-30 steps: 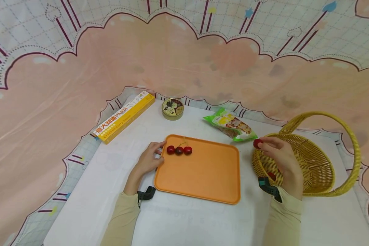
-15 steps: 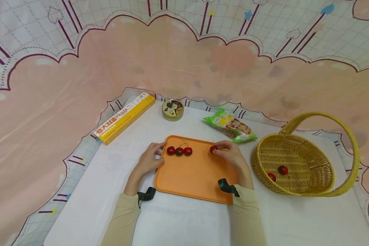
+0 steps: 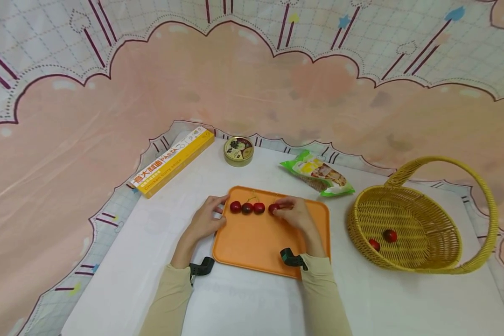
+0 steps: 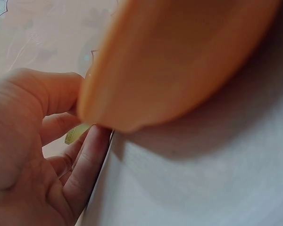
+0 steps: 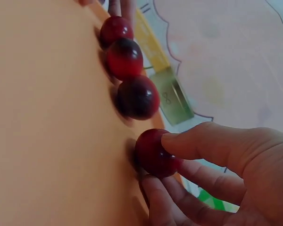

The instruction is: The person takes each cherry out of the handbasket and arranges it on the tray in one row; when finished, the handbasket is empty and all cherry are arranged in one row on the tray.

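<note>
Head view: orange rectangular tray with a raised rim (image 3: 252, 245), centre of frame, on a white-covered table (image 3: 243, 303); set between both hands, presumably for easy reach
Three glossy dark red round cherries (image 3: 247, 208), side by side in the tray's upper left
One further dark red cherry (image 3: 273, 209), right of that row, pinched in the curled fingers of the right hand (image 3: 297, 216)
Left hand (image 3: 205, 219), left of centre, bent fingers against the tray's left rim, likely to steady it
Oval yellow woven basket with a tall handle (image 3: 355, 233), right of frame, two red cherries (image 3: 389, 235) inside; probably stood there to suit the right hand
Yellow and white long pasta box (image 3: 172, 164), round gold-coloured tin (image 3: 238, 154), green and clear plastic bag (image 3: 317, 175), upper middle; beyond the tray, perhaps to leave working room

Left wrist view: thumb and fingers at the rim, left of frame; whether they pinch or only press, cannot tell

Right wrist view: held cherry low centre, between thumb and fingers, a fingertip grip that presumably suits small, smooth fruit; row above it, a gap between; contact with the tray unclear
</note>
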Motion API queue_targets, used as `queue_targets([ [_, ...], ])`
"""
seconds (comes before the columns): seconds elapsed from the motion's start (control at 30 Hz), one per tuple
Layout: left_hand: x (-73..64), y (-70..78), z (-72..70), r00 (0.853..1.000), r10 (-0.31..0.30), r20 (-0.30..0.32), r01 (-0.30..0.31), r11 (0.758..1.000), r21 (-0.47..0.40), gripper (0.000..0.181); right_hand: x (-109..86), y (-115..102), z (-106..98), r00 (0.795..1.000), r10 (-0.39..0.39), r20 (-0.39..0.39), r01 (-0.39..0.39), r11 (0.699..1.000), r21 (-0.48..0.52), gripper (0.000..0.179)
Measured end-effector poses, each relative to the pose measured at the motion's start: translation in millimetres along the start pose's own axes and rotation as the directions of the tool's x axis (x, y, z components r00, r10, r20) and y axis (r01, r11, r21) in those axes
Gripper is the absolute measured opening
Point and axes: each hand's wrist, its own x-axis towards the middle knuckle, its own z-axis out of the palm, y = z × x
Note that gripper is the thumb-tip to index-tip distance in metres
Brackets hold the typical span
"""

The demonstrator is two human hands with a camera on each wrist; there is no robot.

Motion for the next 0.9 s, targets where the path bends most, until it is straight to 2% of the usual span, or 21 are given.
queue_targets([
  [0.23, 0.3, 3.2, 0.9, 1.0, 0.007, 0.004, -0.007, 1.0, -0.009, 0.064, -1.2, -2, 1, 0.999, -0.033, 0.019, 0.033, 0.999, 0.01, 0.028],
  [0.47, 1.3, 3.8, 1.5, 1.0, 0.005, 0.003, -0.005, 1.0, -0.006, 0.063, -2.5, -6, 1, 1.0, 0.004, 0.019, -0.004, 1.0, 0.008, 0.029],
  [0.6, 1.7, 2.8, 1.7, 1.0, 0.006, 0.004, -0.006, 1.0, -0.001, 0.064, -3.3, -5, -2, 1.0, 0.0, 0.019, 0.0, 1.0, -0.006, 0.029],
  [0.83, 1.0, 1.9, -1.6, 1.0, 0.005, -0.009, -0.005, 1.0, -0.002, 0.065, -5.5, -5, -20, 0.999, -0.045, 0.004, 0.045, 0.999, -0.027, 0.029],
  [0.9, 0.8, 1.0, -2.9, 1.0, 0.0, -0.016, 0.0, 1.0, -0.003, 0.064, -8.4, -9, -30, 0.999, -0.029, -0.016, 0.029, 0.999, -0.035, 0.031],
])
